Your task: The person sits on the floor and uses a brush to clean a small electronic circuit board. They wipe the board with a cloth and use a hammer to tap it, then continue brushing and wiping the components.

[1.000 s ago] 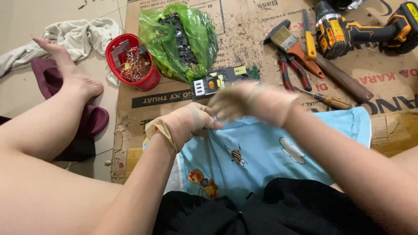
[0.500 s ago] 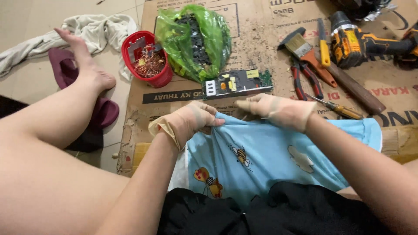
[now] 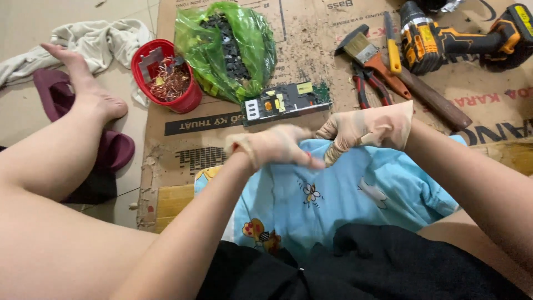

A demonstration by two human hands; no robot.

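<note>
Cream cloth (image 3: pixel 94 41), crumpled, on the tile floor far out to the left of the left hand; a maroon slipper (image 3: pixel 105 147) under the person's bare foot (image 3: pixel 91 91) beside it.

Red plastic tub (image 3: pixel 166 75), up and left of the left hand, holding a tangle of copper wire.

Green plastic bag (image 3: pixel 230 50), just right of the tub, filled with dark small parts.

Circuit board (image 3: pixel 286 101), long and narrow, lying on the cardboard sheet (image 3: pixel 311 39) just above both hands.

Left hand (image 3: pixel 275 147), in a thin beige glove, fingers curled and reaching across to the right hand; blurred, so I cannot tell what it pinches, if anything.

Right hand (image 3: pixel 366 129), also gloved in beige, loosely closed; its fingertips meet those of the left hand, and the glove cuff stands loose at the wrist.

Light blue printed cloth (image 3: pixel 344 194), spread over the lap directly beneath both hands.

Paintbrush (image 3: pixel 369 53), red-handled pliers (image 3: pixel 369 86) and a wooden-handled tool (image 3: pixel 433 100), above and right of the right hand.

Yellow and black cordless drill (image 3: pixel 461 39), farthest up and right.
</note>
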